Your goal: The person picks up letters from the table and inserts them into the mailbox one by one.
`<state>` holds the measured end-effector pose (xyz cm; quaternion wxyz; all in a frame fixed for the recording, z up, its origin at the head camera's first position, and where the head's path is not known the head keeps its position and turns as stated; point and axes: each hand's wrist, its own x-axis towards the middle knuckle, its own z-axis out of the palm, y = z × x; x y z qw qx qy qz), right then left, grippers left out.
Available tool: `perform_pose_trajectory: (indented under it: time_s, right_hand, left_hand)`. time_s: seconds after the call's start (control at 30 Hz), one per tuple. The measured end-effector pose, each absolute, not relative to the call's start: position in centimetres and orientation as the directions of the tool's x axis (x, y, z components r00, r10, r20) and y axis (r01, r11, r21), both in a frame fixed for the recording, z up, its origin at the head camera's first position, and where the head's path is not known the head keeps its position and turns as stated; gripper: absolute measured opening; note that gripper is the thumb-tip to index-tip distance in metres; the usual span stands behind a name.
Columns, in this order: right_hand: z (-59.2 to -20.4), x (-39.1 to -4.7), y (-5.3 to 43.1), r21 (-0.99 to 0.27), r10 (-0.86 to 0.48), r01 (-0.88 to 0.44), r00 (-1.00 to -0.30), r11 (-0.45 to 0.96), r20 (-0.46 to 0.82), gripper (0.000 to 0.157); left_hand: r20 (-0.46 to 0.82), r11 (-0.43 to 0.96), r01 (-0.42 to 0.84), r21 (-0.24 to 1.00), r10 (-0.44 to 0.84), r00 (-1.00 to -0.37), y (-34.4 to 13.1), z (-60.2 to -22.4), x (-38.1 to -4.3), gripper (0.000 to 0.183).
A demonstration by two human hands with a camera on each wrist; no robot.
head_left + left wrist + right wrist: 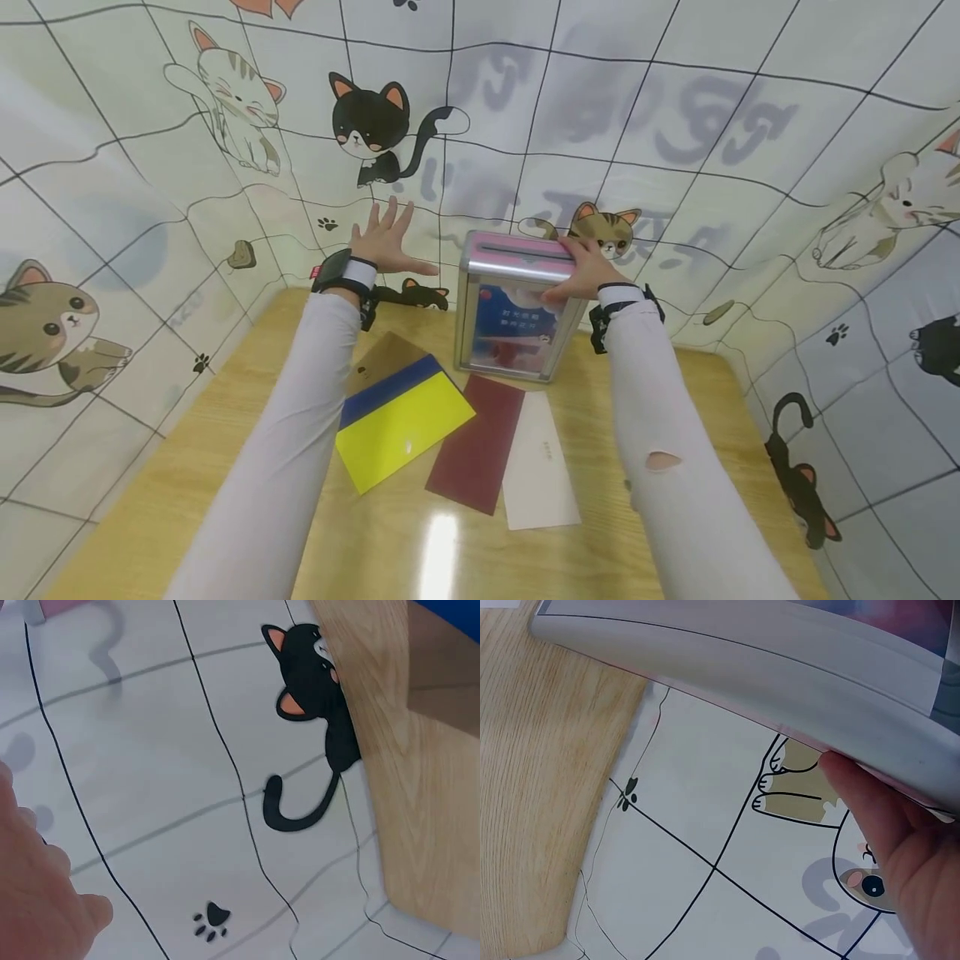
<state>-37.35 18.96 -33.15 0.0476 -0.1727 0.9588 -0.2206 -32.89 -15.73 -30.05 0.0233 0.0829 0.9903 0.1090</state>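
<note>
A slotted collection box with a silver metal frame, a pink top and a blue picture on its front stands upright at the back of the table. My right hand grips its upper right corner, thumb on the front side and fingers at the top. In the right wrist view, fingers of the right hand lie against the box's silver edge. Left of the box, my left hand is raised with spread fingers and holds nothing. Only part of the left hand shows in the left wrist view.
On the wooden table before the box lie flat, envelope-like papers: a brown one, a yellow one beside a blue strip, a dark red one and a white one. A cat-printed sheet hangs around the table.
</note>
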Motion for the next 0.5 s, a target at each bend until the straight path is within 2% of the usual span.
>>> perform_pose_trajectory:
  time_s: [0.2, 0.5]
  right_hand:
    - [-33.0, -36.9, 19.2, -0.448, -0.333, -0.289, -0.943, 0.846, -0.022, 0.111]
    - [-32.7, -36.8, 18.9, -0.459, -0.344, -0.297, -0.939, 0.838, -0.021, 0.110]
  left_hand:
    - [-0.042, 0.962, 0.122, 0.244, 0.136, -0.990, -17.7, -31.1, -32.1, 0.111]
    - [-0.065, 0.957, 0.108, 0.268, 0.130, -0.989, -20.9, -33.7, -32.1, 0.119]
